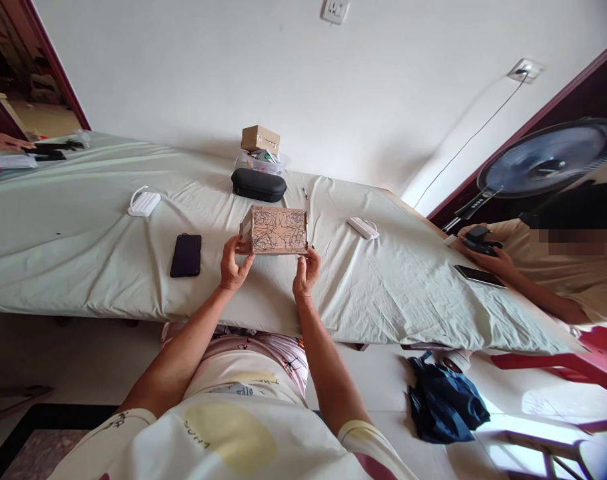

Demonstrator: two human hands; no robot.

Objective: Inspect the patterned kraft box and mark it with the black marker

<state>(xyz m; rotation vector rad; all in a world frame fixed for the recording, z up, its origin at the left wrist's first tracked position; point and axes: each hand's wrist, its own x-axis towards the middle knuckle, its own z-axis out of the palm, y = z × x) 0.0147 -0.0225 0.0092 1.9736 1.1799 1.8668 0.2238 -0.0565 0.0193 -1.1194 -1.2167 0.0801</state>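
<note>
Head view, left hand (233, 268), right hand (306, 273) holding box (279, 231), perhaps wooden

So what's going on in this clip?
A seated person holds a scribble-covered box just above the cloth-covered table. The left hand grips its left end and the right hand its lower right corner. A black phone lies on the cloth to the left. Further back sit a black case and a cardboard box perched on a clear tub. At the right edge, a co-worker's hand holds a small black device, with a second phone beside it.
</note>
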